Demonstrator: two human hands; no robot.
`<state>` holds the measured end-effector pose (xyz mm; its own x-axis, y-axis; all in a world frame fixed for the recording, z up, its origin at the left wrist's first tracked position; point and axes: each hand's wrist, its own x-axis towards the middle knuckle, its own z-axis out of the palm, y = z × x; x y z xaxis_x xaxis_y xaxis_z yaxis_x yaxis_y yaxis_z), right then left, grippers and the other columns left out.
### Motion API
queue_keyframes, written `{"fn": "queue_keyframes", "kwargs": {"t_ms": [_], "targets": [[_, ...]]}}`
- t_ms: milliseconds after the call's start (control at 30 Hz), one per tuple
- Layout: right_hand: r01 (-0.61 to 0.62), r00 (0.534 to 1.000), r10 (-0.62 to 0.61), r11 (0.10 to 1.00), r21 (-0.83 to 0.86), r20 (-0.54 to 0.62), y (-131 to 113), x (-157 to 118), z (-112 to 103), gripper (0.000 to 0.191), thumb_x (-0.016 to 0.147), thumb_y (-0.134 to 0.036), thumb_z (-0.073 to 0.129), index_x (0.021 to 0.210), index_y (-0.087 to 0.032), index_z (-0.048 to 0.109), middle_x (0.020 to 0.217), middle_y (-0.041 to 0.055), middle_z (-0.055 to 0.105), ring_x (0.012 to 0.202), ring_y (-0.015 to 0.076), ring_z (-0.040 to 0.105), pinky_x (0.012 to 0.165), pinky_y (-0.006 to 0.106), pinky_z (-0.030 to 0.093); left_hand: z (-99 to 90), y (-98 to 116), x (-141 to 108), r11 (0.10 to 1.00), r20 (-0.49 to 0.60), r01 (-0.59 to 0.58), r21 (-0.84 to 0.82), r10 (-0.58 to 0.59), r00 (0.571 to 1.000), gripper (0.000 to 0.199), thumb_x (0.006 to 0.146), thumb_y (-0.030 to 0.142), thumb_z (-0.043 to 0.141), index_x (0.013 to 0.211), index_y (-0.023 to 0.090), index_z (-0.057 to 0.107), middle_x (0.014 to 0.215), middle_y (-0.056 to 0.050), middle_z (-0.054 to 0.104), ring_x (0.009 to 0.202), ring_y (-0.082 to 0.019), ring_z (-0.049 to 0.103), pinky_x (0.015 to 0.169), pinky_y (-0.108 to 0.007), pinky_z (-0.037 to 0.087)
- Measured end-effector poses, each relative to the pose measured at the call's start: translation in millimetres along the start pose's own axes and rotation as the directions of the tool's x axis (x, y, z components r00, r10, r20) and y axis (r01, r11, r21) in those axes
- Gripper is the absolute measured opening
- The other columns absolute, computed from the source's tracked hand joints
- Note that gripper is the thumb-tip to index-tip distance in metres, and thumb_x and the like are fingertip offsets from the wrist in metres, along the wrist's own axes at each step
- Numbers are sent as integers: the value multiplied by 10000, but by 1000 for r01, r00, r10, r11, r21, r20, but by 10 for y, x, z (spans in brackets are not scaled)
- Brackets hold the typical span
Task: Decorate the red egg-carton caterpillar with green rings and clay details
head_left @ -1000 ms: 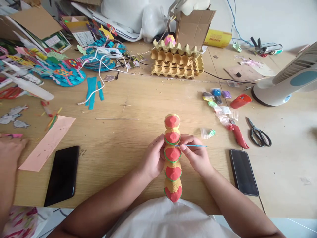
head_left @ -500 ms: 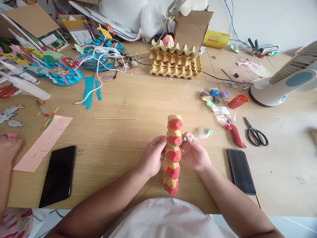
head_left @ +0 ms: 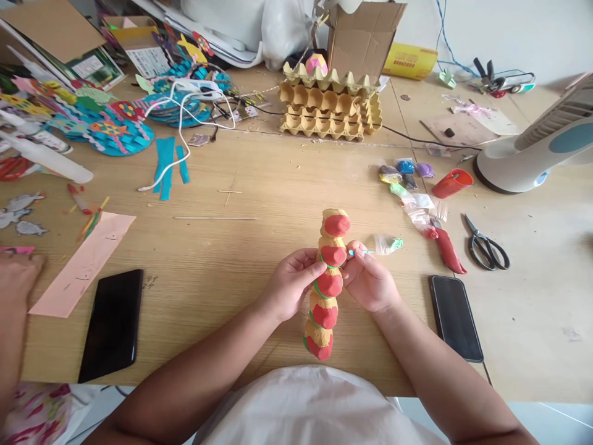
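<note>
A strip cut from an egg carton point(head_left: 325, 303), its several bumps capped in red with green edging on most, is held over the table in front of my body. My left hand point(head_left: 296, 279) grips its left side, thumb lying across the front near the second bump. On the other side, my right hand point(head_left: 369, 278) pinches a thin light-blue modelling tool point(head_left: 359, 252) and has its fingertips against the strip's right edge. Just beyond that hand lies a small clear bag of green clay point(head_left: 390, 245).
Packets of coloured clay point(head_left: 405, 167), a red cup point(head_left: 453, 183), scissors point(head_left: 486, 244) and a phone point(head_left: 456, 318) lie to the right. Egg cartons point(head_left: 328, 108) stand at the back. A black tablet or phone point(head_left: 111, 324) and another person's hand point(head_left: 18, 272) are at left.
The strip's top end has tilted slightly to the right. My left thumb has come across its front. The right hand still holds the blue tool beside it.
</note>
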<state>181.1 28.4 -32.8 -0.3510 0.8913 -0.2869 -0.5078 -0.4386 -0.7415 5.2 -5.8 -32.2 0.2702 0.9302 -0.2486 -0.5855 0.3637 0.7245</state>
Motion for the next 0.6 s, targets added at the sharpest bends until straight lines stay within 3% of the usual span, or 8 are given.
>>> {"fn": "queue_keyframes", "kwargs": {"t_ms": [133,367,600], "targets": [[0,1000,0,1000,-14,9,-11,-10,13,431,770,-500,824,814,-268,463,795,-12,572,609,155,486,513,271,405,8,6,-12,1000,7,10,7,-10,1000,294,844,406,863,1056,227,768,998,-63,802,851,-249,792,808,-407,602],[33,998,-29,998,-62,62,8,-13,-2,382,829,-512,769,832,-276,468,796,-12,574,642,171,519,529,287,408,47,12,-12,1000,-33,-7,29,8,999,284,835,423,858,1012,214,780,877,-63,798,856,-285,794,780,-398,592],[48,995,-43,997,-55,85,-11,-19,12,370,840,-485,768,831,-274,464,801,-17,562,639,163,513,533,283,407,30,-5,-13,1000,-43,10,-15,-11,999,328,805,436,886,986,191,766,875,-75,801,808,-262,786,738,-382,603]]}}
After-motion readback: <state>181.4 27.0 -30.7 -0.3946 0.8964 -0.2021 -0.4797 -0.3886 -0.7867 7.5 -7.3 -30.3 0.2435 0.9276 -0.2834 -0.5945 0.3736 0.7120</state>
